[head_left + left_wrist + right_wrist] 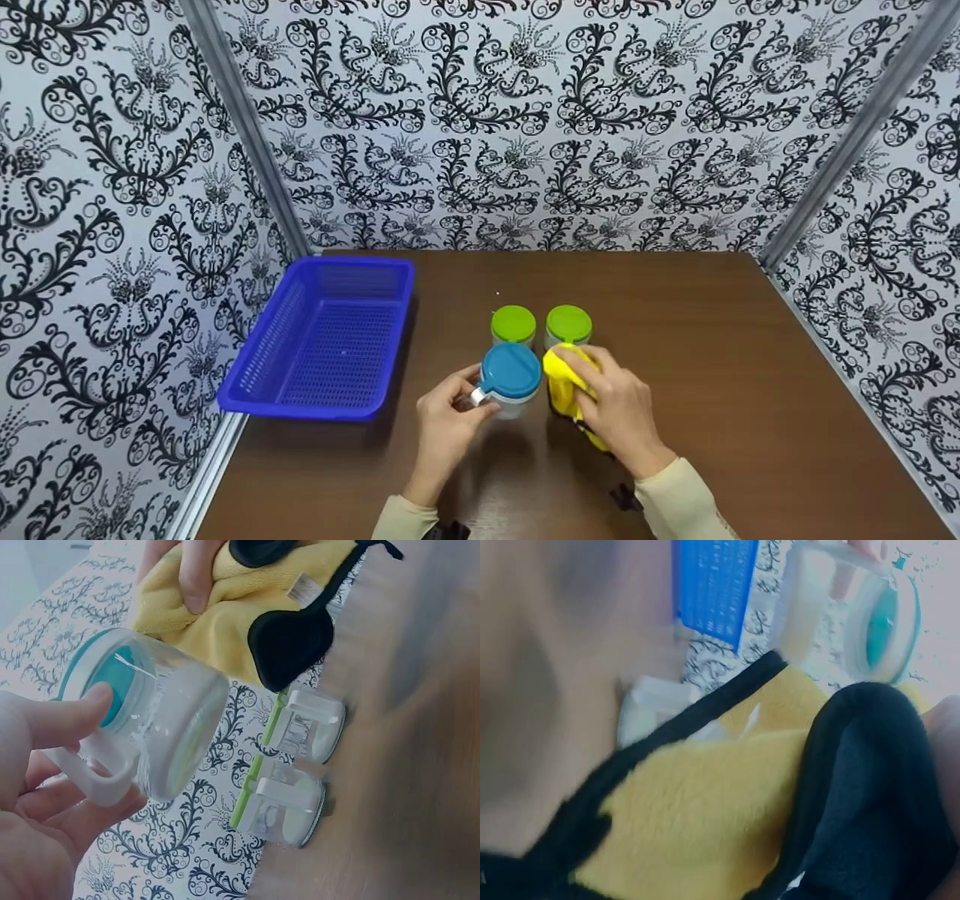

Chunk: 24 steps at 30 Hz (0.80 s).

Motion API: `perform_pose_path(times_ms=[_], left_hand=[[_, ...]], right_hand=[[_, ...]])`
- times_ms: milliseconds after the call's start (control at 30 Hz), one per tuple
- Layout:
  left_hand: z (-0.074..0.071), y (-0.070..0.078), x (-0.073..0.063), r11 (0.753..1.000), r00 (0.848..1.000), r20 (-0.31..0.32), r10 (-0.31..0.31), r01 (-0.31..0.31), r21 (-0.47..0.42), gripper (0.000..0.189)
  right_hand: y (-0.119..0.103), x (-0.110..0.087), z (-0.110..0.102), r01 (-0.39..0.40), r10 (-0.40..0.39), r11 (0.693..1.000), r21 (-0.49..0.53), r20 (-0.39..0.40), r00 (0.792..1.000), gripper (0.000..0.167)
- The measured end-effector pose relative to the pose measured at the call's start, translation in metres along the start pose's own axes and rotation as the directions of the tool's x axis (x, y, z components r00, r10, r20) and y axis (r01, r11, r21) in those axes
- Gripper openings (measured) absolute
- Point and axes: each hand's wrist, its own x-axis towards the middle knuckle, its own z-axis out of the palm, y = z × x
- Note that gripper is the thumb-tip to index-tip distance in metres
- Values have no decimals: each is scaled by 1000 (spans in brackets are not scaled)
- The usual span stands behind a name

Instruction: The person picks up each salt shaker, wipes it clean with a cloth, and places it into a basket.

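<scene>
My left hand [450, 420] grips a clear jar [176, 720] by its white handle [94, 769], holding it above the table. The jar has a blue lid [511, 370], turned toward the thumb side in the left wrist view. In my right hand [619, 401] is a bunched yellow cloth [562, 382] with black edging, close beside the jar. The cloth fills much of the right wrist view, its black trim [870, 765] folded over. Just beyond the hands stand two jars with green lids, a left one [514, 323] and a right one [568, 322].
A blue plastic basket [319, 411] with perforated sides sits on the left of the brown table [690, 315]. Patterned black-and-white walls [495, 150] enclose the table at the back and both sides, with grey posts [247, 127] at the corners.
</scene>
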Motion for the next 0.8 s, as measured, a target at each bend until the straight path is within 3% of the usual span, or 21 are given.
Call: perform_pose_path(times_ms=[67, 300, 533, 800], left_hand=[[3, -10, -1, 1000, 1000, 10, 18, -18, 11, 33], [8, -8, -2, 991, 994, 17, 109, -110, 71, 33], [9, -9, 1, 952, 973, -9, 231, -224, 208, 37], [11, -10, 2, 917, 950, 6, 311, -302, 260, 34]], right_hand=[[-1, 4, -3, 10, -10, 1000, -23, 0, 1000, 71], [-10, 9, -3, 95, -94, 994, -57, 22, 995, 71], [-26, 7, -4, 150, -147, 987, -64, 53, 988, 68], [-52, 11, -10, 227, -225, 974, -4, 96, 970, 64]])
